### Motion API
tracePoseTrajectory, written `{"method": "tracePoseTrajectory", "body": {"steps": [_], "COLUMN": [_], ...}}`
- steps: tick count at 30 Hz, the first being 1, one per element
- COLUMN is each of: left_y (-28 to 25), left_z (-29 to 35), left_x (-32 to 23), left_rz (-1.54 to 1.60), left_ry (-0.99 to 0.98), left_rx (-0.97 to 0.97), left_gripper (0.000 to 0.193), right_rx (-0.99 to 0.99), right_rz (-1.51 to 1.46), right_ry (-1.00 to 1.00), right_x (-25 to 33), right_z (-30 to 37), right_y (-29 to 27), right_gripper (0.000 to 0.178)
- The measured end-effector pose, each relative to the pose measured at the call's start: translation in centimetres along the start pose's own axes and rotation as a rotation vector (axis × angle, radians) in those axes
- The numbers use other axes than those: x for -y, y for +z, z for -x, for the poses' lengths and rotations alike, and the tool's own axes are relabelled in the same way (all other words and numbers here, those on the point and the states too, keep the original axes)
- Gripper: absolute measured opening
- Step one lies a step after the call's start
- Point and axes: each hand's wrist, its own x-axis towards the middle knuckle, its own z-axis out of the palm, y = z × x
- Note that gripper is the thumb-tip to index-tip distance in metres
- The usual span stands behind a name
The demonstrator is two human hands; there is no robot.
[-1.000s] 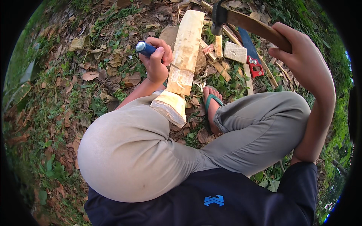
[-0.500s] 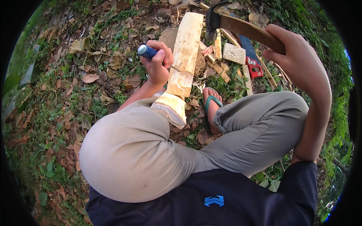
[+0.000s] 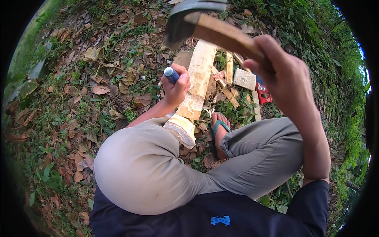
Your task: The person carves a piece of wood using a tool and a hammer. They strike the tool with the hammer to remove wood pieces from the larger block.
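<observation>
Head view: right hand [image 3: 282, 67], two o'clock, gripping hammer [image 3: 227, 35].
Left hand [image 3: 178, 91], eleven o'clock, is clutching a blue-handled tool [image 3: 172, 76]; blue chest emblem [image 3: 220, 220] is showing, five o'clock.

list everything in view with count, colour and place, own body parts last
Carved wood: one, pale, middle
Hammer: one, dark head, brown handle, top
Hand tool: one, blue handle, left of the carved wood
Wood block: one, pale, right of the carved wood
Wood scraps: several, pale or reddish, around the block
Saw: one, red handle, right of the block, partly hidden
Leaves: many, brown, ground
Plants: many, green, ground
Flip-flop: one, green strap, right foot
Trousers: one pair, grey-beige, lower middle
Shirt: one, dark, bottom
Left hand: one, bare, around the hand tool
Right hand: one, bare, around the hammer handle
</observation>
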Motion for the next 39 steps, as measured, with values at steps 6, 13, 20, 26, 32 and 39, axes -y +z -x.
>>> {"method": "tracePoseTrajectory", "body": {"steps": [6,13,20,26,32,39], "left_y": [0.3,0.9,0.6,0.9,0.1,0.0], "left_z": [0.2,0.1,-0.5,-0.9,-1.2,-3.0], "left_x": [0.0,0.2,0.1,0.0,0.2,2.0], "left_rz": [-0.072,-0.114,-0.140,-0.189,-0.172,-0.295], "left_ry": [-0.011,-0.071,-0.043,-0.084,-0.107,-0.238], "left_rx": [-0.042,-0.004,0.046,0.047,0.088,0.135], "left_gripper": [0.008,0.011,0.012,0.012,0.012,0.014], "right_rx": [0.217,0.158,0.063,-0.028,0.113,0.336], "right_rz": [0.186,0.068,-0.037,-0.040,0.069,0.115], "right_ry": [-0.044,-0.009,0.019,0.063,0.119,0.114], "right_x": [1.8,1.8,1.4,-0.6,0.9,-1.8], "right_z": [0.0,0.7,0.2,0.8,-0.1,1.2], "right_y": [1.3,2.6,2.5,3.7,3.0,4.6], "right_gripper": [0.022,0.021,0.032,0.035,0.029,0.033]}}
